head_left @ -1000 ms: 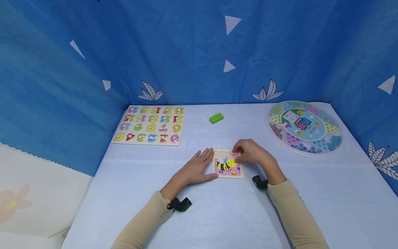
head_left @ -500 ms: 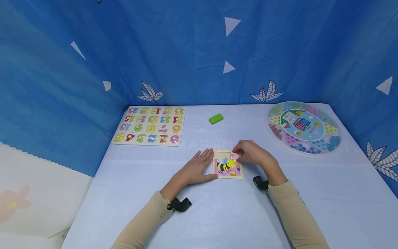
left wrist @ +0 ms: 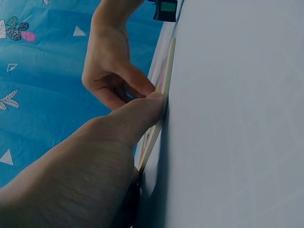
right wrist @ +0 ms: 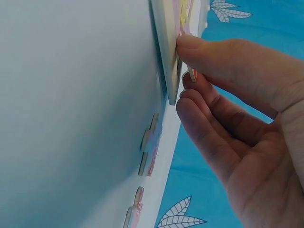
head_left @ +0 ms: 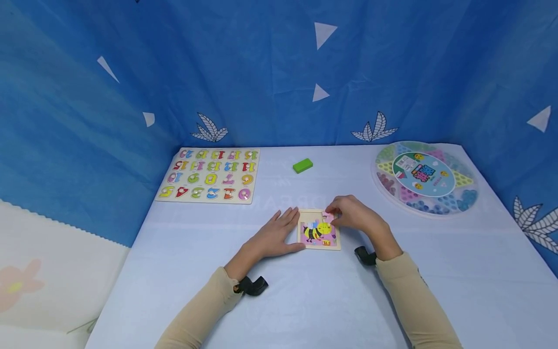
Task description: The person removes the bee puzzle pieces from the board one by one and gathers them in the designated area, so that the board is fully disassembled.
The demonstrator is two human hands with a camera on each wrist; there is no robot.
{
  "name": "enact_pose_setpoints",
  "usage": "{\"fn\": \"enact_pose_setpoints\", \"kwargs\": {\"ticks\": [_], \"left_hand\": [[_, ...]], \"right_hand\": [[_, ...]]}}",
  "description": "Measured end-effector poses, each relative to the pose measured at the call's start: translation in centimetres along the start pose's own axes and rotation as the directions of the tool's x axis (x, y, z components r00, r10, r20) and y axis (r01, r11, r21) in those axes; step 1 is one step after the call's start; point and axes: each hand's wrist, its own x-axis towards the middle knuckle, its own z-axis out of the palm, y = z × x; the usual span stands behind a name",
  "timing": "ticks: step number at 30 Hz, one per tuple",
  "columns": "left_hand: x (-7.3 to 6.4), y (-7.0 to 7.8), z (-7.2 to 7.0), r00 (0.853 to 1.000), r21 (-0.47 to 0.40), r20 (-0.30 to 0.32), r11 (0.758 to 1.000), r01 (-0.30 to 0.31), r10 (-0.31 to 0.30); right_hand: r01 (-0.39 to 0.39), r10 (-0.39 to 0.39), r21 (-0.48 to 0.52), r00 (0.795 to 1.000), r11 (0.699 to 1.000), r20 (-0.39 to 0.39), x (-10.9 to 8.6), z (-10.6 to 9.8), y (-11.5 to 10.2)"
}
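A small square wooden jigsaw puzzle with a bee picture [head_left: 319, 232] lies in its pale tray [head_left: 322, 248] on the table. Beside the tray's left edge, my left hand [head_left: 275, 237] lies with fingers stretched out, its thumb touching the near edge. My right hand [head_left: 355, 214] pinches a pink puzzle piece [right wrist: 192, 74] at the tray's upper right corner, thumb against fingertips. Part of that piece is hidden by the fingers. The tray's upper left shows bare wood. In the right wrist view, loose puzzle pieces [right wrist: 150, 147] lie on the table by the tray.
A number peg board [head_left: 209, 175] lies at the back left. Farther back, in the middle, is a green block [head_left: 302, 166]. A round bead box [head_left: 426, 178] sits at the back right. Blue curtain [head_left: 270, 72] closes off the table's far side.
My right hand shifts very slightly at the tray's upper right corner, with the pink puzzle piece in its fingers. The left hand stays where it was.
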Motion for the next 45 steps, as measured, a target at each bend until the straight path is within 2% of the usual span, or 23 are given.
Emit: {"fn": "enact_pose_setpoints", "kwargs": {"ticks": [9,26,37,45], "left_hand": [[0.1,-0.2,0.3,1.000,0.003,-0.007,1.000,-0.005,0.005],[-0.1,0.0,0.0,1.000,-0.001,-0.019,1.000,-0.011,0.011],[0.1,0.0,0.2,1.000,0.007,-0.003,1.000,-0.006,0.006],[0.0,-0.1,0.2,1.000,0.005,-0.014,1.000,0.001,-0.001]], "right_hand": [[0.020,-0.019,0.014,1.000,1.000,-0.015,-0.3,-0.1,0.0],[-0.004,0.005,0.024,1.000,1.000,-0.021,-0.8,-0.5,0.1],[0.013,-0.011,0.042,0.999,0.999,-0.033,-1.9,-0.6,1.4],[-0.024,0.026,0.035,0.998,0.999,-0.050,-3.0,-1.5,2.8]]}}
